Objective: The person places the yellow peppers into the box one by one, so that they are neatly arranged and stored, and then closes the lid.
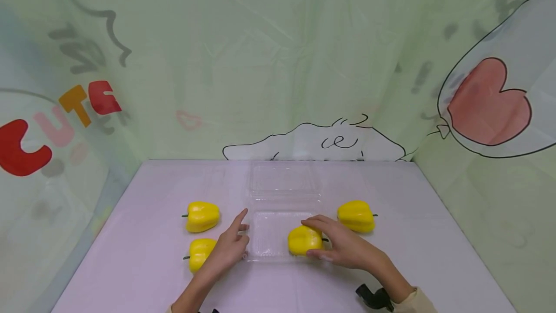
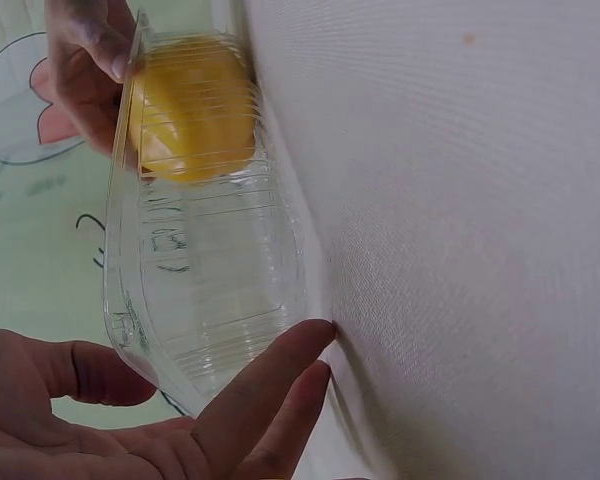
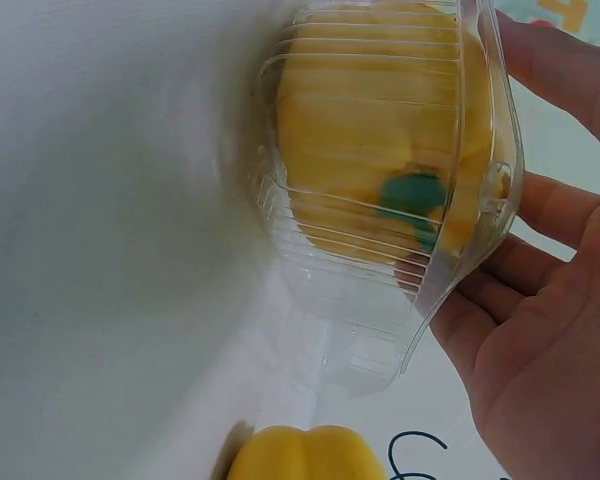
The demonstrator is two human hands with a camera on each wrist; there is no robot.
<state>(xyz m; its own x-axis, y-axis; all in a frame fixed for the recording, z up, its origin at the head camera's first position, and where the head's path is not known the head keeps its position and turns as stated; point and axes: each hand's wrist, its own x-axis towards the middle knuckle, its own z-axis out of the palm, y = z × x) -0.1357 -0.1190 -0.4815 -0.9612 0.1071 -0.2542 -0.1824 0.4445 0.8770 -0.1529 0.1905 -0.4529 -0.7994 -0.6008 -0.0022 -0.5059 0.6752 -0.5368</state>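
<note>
The right hand curls its fingers and thumb round a yellow pepper, which sits inside the clear container at its right end, stem pointing to the container's right. The left hand is loosely spread at the container's left edge, index finger extended; whether it presses the wall I cannot tell. The lid lies open beyond the container. Two peppers rest on the worktop left of the container and one more pepper to its right.

To seat this one well, I would tuck it against the container's right wall, release gently so the thin plastic does not flex, and steady the left rim lightly.
</note>
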